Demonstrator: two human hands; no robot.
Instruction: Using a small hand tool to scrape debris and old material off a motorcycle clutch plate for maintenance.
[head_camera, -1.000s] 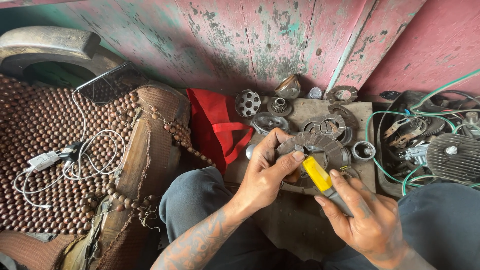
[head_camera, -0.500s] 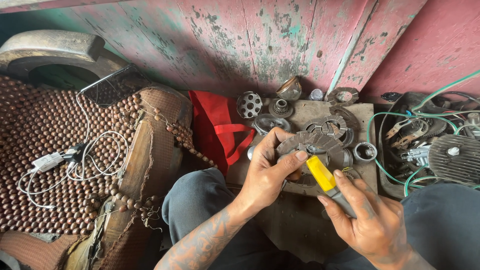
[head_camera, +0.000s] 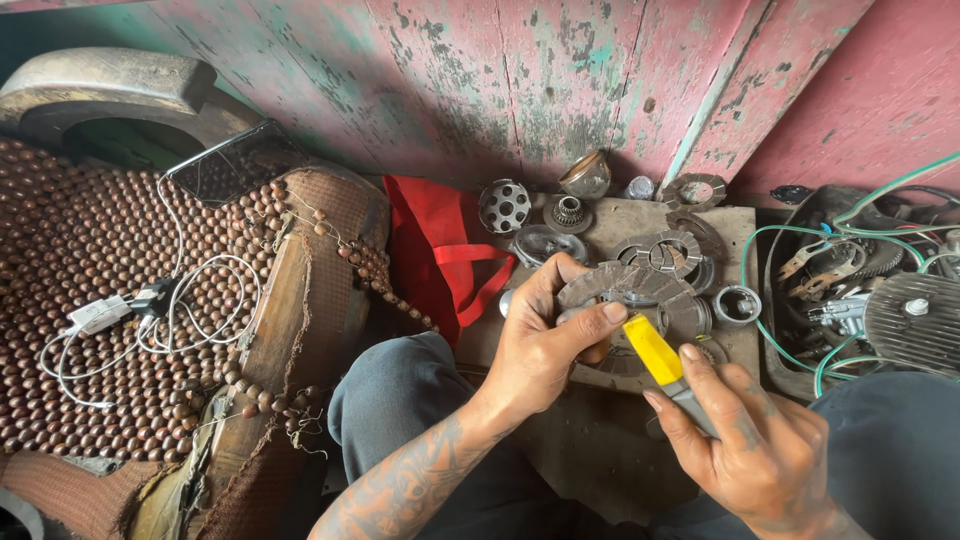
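Work underway – left hand (head_camera: 540, 350) gripping grey friction disc (head_camera: 625, 285), right hand (head_camera: 745, 450) closed on yellow-handled tool (head_camera: 655, 350) at its rim; other discs (head_camera: 665, 252) waiting on board (head_camera: 620, 215).

Grey, ring-shaped clutch plate (head_camera: 625, 285), worn and segmented on its face, pinched at its lower left edge between thumb and fingers of left hand (head_camera: 540, 345), tilted, raised over the near part of a wooden board (head_camera: 620, 215). Yellow-handled tool (head_camera: 665, 365), gripped in right hand (head_camera: 745, 440), tip hidden just under the plate's lower edge.
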